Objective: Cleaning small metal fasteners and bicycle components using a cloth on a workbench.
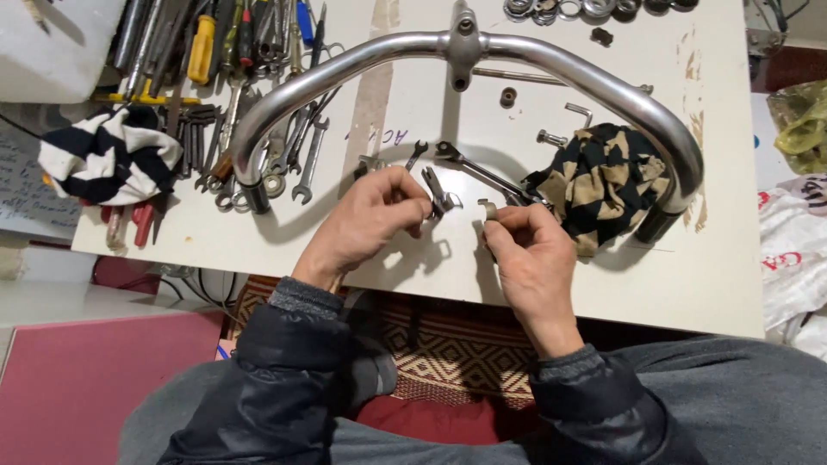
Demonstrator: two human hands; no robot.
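Observation:
My left hand [372,220] pinches a small grey metal bracket [439,196] just above the white table's front edge [603,301]. My right hand [532,250] holds a small curved metal clip [489,207] between thumb and fingers, a short gap to the right of the bracket. A chrome curved handlebar [551,62] arches across the table behind both hands. A spanner [469,165] lies just beyond my fingers. A black-and-tan patterned cloth [607,176] lies right of my right hand.
Several spanners, pliers and screwdrivers [233,95] are heaped at the back left. A black-and-white striped cloth [110,155] lies at the left edge. Washers and rings [568,9] sit at the far edge; a bolt [551,138] and nut [508,96] lie under the handlebar. Plastic bags [797,250] stand right.

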